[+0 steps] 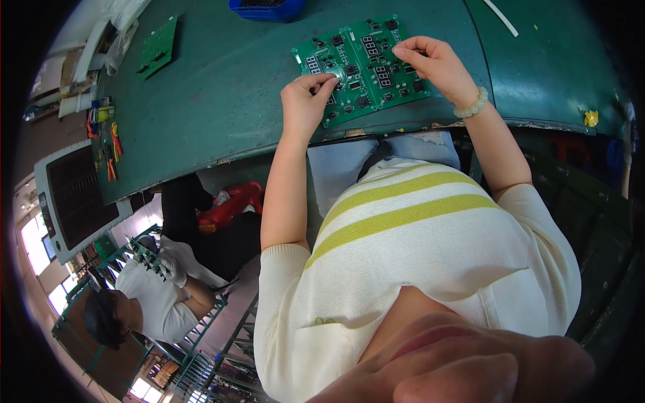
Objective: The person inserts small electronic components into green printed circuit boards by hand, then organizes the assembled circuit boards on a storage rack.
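A green circuit board panel [366, 96] lies flat near the front edge of the green table. It carries several digit displays [382, 76] and small black parts. Over its left half, my left hand [306, 104] is closed, thumb and fingertips pinched just above the board. My right hand [440, 69], with a pale bead bracelet on the wrist, pinches with thumb and index finger at the panel's upper right. Whatever either pinch holds is too small or hidden to make out.
A blue tub [267, 9] of dark small parts stands at the far edge. Another green board [159, 47] lies at far left, with pliers [116, 142] nearer. A white strip [502, 18] is at far right. At lower left, a gloved co-worker [164, 295] holds a board.
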`<action>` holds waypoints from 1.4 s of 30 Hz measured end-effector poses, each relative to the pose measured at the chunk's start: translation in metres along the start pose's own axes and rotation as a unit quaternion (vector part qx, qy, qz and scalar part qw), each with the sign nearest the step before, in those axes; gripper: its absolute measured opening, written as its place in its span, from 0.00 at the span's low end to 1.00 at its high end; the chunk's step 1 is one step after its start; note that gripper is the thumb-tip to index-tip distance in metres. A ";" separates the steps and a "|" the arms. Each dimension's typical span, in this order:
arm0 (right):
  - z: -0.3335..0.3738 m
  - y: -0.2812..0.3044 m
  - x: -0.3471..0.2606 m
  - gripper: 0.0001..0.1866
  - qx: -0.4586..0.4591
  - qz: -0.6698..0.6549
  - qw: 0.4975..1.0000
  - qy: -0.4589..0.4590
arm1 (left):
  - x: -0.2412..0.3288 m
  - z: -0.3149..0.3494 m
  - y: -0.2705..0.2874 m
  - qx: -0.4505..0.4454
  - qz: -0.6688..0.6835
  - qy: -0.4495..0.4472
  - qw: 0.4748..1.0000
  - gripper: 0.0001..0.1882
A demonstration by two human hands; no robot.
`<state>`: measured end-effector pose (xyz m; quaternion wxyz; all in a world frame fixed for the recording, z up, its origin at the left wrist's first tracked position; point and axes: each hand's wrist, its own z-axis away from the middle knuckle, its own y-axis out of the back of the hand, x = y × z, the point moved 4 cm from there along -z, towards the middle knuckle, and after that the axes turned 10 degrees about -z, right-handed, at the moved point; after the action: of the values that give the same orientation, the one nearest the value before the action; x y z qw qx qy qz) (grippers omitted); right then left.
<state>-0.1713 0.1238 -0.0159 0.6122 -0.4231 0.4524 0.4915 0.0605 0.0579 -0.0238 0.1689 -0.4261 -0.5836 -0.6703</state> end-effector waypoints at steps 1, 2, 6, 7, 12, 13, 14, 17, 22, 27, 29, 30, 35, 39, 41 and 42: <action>-0.002 0.003 0.001 0.11 0.000 0.000 1.000 -0.001 | 0.002 0.000 0.001 0.012 -0.020 -0.002 1.000 0.07; -0.003 0.004 0.004 0.11 -0.037 -0.136 0.989 -0.034 | 0.003 0.000 0.002 0.024 -0.039 -0.005 0.999 0.07; 0.000 -0.004 -0.004 0.11 -0.067 -0.375 0.920 -0.094 | 0.001 0.002 0.003 0.049 -0.060 -0.018 0.997 0.06; 0.000 -0.003 -0.003 0.11 -0.067 -0.375 0.920 -0.095 | 0.004 0.002 0.004 0.044 -0.070 -0.027 0.996 0.06; -0.002 0.001 0.006 0.12 -0.080 -0.336 0.938 -0.042 | 0.014 -0.001 0.005 0.014 -0.142 -0.075 0.987 0.05; -0.002 0.000 0.005 0.12 -0.081 -0.335 0.938 -0.043 | 0.015 0.000 0.005 0.015 -0.156 -0.087 0.984 0.04; -0.001 0.000 0.004 0.12 -0.073 -0.303 0.949 -0.037 | 0.016 0.000 0.004 0.015 -0.169 -0.100 0.980 0.04; 0.000 0.000 0.002 0.11 -0.053 -0.201 0.978 -0.011 | 0.016 0.004 0.003 0.027 -0.239 -0.152 0.959 0.04; -0.005 -0.001 -0.001 0.09 0.023 0.082 0.982 0.170 | 0.009 0.001 0.005 0.050 -0.113 -0.081 0.989 0.06; 0.000 -0.017 -0.009 0.07 0.006 0.426 0.867 0.258 | -0.025 0.003 0.022 -0.001 0.571 0.240 0.785 0.18; -0.001 -0.017 -0.008 0.08 -0.003 0.445 0.853 0.274 | -0.025 0.010 0.020 -0.013 0.591 0.248 0.768 0.19; -0.001 -0.019 -0.008 0.09 -0.011 0.462 0.839 0.289 | -0.024 0.015 0.019 -0.027 0.609 0.256 0.750 0.20; -0.009 -0.019 -0.013 0.08 -0.014 0.475 0.843 0.252 | -0.025 0.030 0.016 -0.042 0.625 0.252 0.737 0.14; -0.015 -0.020 -0.014 0.07 -0.033 0.483 0.853 0.193 | -0.031 0.032 0.008 -0.055 0.644 0.244 0.723 0.09; -0.015 -0.023 -0.015 0.06 -0.032 0.509 0.839 0.190 | -0.033 0.031 0.006 -0.055 0.653 0.249 0.713 0.08; -0.015 -0.025 -0.015 0.05 -0.030 0.534 0.824 0.186 | -0.033 0.031 0.005 -0.056 0.661 0.256 0.703 0.08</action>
<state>-0.1504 0.1018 -0.0030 0.1452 -0.2168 0.6980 0.6669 0.0951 0.0762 -0.0472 0.6876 -0.5235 -0.0481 -0.5009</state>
